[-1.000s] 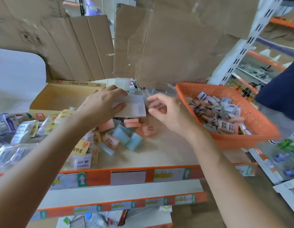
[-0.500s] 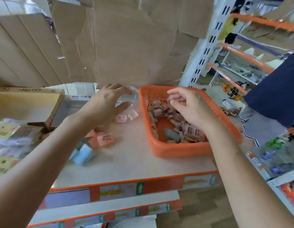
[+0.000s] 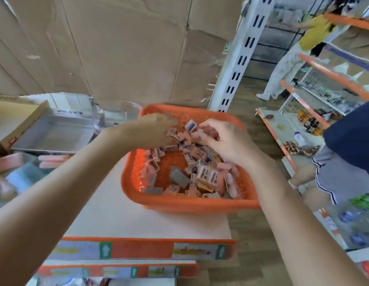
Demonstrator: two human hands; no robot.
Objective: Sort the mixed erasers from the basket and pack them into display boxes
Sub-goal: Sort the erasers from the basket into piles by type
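We log the display box (image 3: 53, 131), then our left hand (image 3: 154, 129) curled into the erasers (image 3: 204, 174) heaped in the basket (image 3: 189, 205) (grip unclear), and our right hand (image 3: 224, 141) pinching one small eraser (image 3: 201, 134), probably light, firm and slick-wrapped, best nipped across the narrow sides.

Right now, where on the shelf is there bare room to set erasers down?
Bare shelf top lies between the orange basket and the front rail. The grey display box left of the basket looks bare inside. Crowded: loose erasers at far left.
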